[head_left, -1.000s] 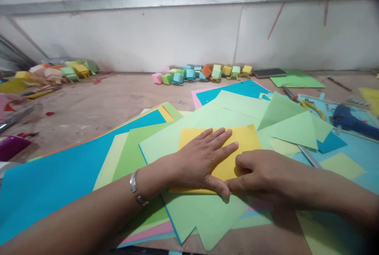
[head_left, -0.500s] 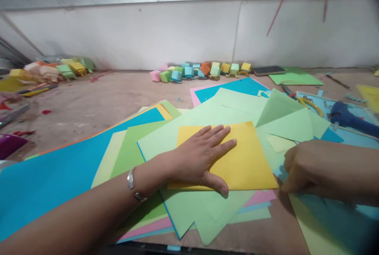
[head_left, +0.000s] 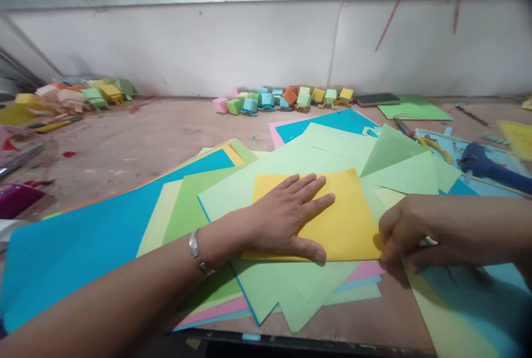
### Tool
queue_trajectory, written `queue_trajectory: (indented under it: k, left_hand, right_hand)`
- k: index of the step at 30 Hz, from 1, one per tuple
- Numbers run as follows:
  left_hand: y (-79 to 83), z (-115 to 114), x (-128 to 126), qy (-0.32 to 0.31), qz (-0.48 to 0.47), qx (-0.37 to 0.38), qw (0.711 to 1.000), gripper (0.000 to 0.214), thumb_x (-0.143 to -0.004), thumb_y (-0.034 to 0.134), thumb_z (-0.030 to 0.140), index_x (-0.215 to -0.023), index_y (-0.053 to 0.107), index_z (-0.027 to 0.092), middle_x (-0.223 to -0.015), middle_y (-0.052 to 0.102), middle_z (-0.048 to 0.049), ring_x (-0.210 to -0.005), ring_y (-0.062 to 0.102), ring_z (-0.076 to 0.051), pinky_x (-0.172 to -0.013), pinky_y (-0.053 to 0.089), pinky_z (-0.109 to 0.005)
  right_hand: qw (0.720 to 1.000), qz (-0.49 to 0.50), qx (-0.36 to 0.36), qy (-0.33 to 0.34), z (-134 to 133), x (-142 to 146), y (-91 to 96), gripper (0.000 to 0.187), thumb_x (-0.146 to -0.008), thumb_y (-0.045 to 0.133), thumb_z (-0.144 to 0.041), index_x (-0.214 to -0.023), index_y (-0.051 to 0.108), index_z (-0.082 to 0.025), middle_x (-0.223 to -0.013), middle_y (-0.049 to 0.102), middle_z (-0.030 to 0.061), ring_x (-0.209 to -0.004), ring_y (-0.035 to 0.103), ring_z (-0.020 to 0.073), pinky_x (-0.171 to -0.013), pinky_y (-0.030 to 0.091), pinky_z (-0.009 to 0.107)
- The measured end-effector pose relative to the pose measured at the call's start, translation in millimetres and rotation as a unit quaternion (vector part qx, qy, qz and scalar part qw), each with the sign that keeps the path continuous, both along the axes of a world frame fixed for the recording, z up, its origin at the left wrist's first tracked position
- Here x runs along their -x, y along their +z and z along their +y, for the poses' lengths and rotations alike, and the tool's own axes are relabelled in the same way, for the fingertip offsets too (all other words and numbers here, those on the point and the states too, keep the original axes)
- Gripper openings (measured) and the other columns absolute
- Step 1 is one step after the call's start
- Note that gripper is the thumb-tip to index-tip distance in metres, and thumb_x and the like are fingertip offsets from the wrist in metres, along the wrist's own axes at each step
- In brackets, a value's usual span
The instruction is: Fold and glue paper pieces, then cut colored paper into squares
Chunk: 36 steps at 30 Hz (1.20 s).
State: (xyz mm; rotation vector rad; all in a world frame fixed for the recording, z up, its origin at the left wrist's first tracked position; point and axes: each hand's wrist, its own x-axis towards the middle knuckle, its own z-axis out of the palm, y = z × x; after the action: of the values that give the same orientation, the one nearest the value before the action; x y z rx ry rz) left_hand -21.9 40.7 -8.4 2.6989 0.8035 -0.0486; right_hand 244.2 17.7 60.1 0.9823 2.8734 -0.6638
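Note:
My left hand (head_left: 286, 216) lies flat with fingers spread on a yellow sheet of paper (head_left: 353, 219), pressing it onto a pile of coloured paper. Under it is a large pale green sheet (head_left: 266, 286) with a notch in its near edge. At the yellow sheet's near right corner, my right hand (head_left: 411, 230) is closed, thumb and fingertips pinching the corner. Its other fingers curl underneath, and a small gap shows between them. Blue and pale yellow paper (head_left: 449, 313) lies below the right hand, partly in shadow.
Blue (head_left: 83, 252) and green sheets (head_left: 195, 197) spread to the left. Small folded paper figures (head_left: 268, 100) line the wall, with more (head_left: 95, 97) at the far left. A blue glue gun (head_left: 494, 164), yellow-handled pliers (head_left: 434, 147) and a dark phone-like slab (head_left: 377, 100) sit at the right.
My right hand has moved left from the blue paper to the yellow sheet's near right corner and closed on it. My left hand stays flat on the sheet. The view has shifted slightly.

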Motion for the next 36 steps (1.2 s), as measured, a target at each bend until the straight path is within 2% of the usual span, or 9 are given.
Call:
queue_trajectory:
  k: [2, 4, 10, 18, 22, 24, 28, 32, 36]
  left_hand:
    - [2.7, -1, -1, 0.009, 0.013, 0.009, 1.0, 0.079, -0.093, 0.029, 0.071, -0.155, 0.021, 0.023, -0.164, 0.001, -0.0106, -0.151, 0.0, -0.029, -0.121, 0.004, -0.05]
    - [4.7, -3, -3, 0.016, 0.028, 0.009, 0.999, 0.062, -0.101, 0.022, 0.053, -0.155, 0.02, 0.024, -0.164, 0.002, -0.0072, -0.151, -0.001, -0.025, -0.121, 0.004, -0.048]
    - [5.8, -4, -5, 0.02, 0.039, -0.007, 0.999, 0.058, -0.1, 0.021, 0.041, -0.155, 0.023, 0.022, -0.165, 0.006, -0.0071, -0.151, 0.001, -0.026, -0.121, 0.005, -0.047]
    - [4.7, -4, -4, 0.011, 0.043, -0.032, 0.999, 0.058, -0.101, 0.023, 0.041, -0.155, 0.023, 0.021, -0.165, 0.007, -0.0092, -0.151, 0.005, -0.028, -0.121, 0.008, -0.048]
    - [1.8, -4, -3, -0.001, 0.035, -0.056, 0.998, 0.057, -0.101, 0.023, 0.041, -0.154, 0.024, 0.019, -0.164, 0.01, -0.0123, -0.151, 0.008, -0.029, -0.121, 0.008, -0.048]
    - [-0.6, -4, -3, -0.002, 0.029, -0.067, 0.997, 0.057, -0.101, 0.023, 0.042, -0.154, 0.024, 0.02, -0.164, 0.011, -0.0118, -0.151, 0.008, -0.028, -0.12, 0.01, -0.048]
    - [-4.6, -4, -2, -0.005, 0.018, -0.083, 0.996, 0.06, -0.099, 0.03, 0.045, -0.154, 0.024, 0.021, -0.164, 0.013, -0.011, -0.151, 0.009, -0.029, -0.12, 0.011, -0.048]
    - [-4.0, -4, -2, 0.0, 0.014, -0.085, 0.996, 0.057, -0.101, 0.027, 0.044, -0.154, 0.026, 0.022, -0.164, 0.015, -0.009, -0.15, 0.012, -0.028, -0.12, 0.012, -0.047]
    - [-0.3, -7, -2, 0.005, -0.003, -0.096, 0.995, 0.056, -0.101, 0.025, 0.043, -0.153, 0.029, 0.02, -0.163, 0.019, -0.0115, -0.149, 0.017, -0.029, -0.119, 0.015, -0.047]
  right_hand:
    - [0.989, -0.006, 0.13, 0.073, -1, 10, 2.4, 0.025, -0.096, 0.051, -0.026, -0.087, 0.075, -0.027, -0.078, 0.066, 0.0001, -0.066, 0.061, 0.0108, -0.06, 0.043, 0.022]
    - [0.983, 0.005, 0.164, 0.081, -3, 25, -0.8, 0.023, -0.096, 0.05, -0.02, -0.095, 0.072, -0.024, -0.086, 0.066, 0.0009, -0.072, 0.06, 0.0112, -0.065, 0.043, 0.022]
    - [0.994, -0.033, 0.056, 0.086, -12, 58, -30.3, 0.018, -0.085, 0.052, -0.006, -0.074, 0.06, -0.018, -0.072, 0.056, -0.0024, -0.063, 0.046, 0.0108, -0.057, 0.032, 0.022]
    - [0.995, 0.017, -0.039, 0.095, -25, 75, -45.3, 0.029, -0.093, 0.043, -0.011, -0.108, 0.066, -0.02, -0.087, 0.065, 0.004, -0.075, 0.056, 0.0158, -0.065, 0.038, 0.026]
    - [0.996, 0.019, -0.071, 0.051, -33, 77, -50.0, 0.022, -0.096, 0.044, -0.017, -0.102, 0.065, -0.018, -0.087, 0.064, 0.0042, -0.078, 0.054, 0.016, -0.068, 0.039, 0.027]
    - [0.993, 0.015, -0.097, 0.072, -34, 79, -54.2, 0.02, -0.096, 0.045, -0.019, -0.102, 0.064, -0.017, -0.09, 0.063, 0.0045, -0.08, 0.052, 0.0169, -0.071, 0.04, 0.029]
    - [0.971, 0.007, -0.183, 0.151, -34, 89, -63.9, 0.034, -0.094, 0.055, -0.035, -0.124, 0.058, -0.02, -0.092, 0.064, 0.0055, -0.083, 0.052, 0.0212, -0.073, 0.039, 0.035]
    - [0.964, -0.014, -0.243, 0.11, -43, 104, -69.8, 0.05, -0.09, 0.055, -0.055, -0.128, 0.056, -0.022, -0.083, 0.065, 0.0066, -0.072, 0.055, 0.0218, -0.062, 0.031, 0.033]
    - [0.956, -0.041, -0.283, 0.068, -54, 116, -73.8, 0.061, -0.089, 0.049, -0.065, -0.135, 0.048, -0.026, -0.064, 0.061, 0.0024, -0.052, 0.048, 0.0189, -0.053, 0.013, 0.031]
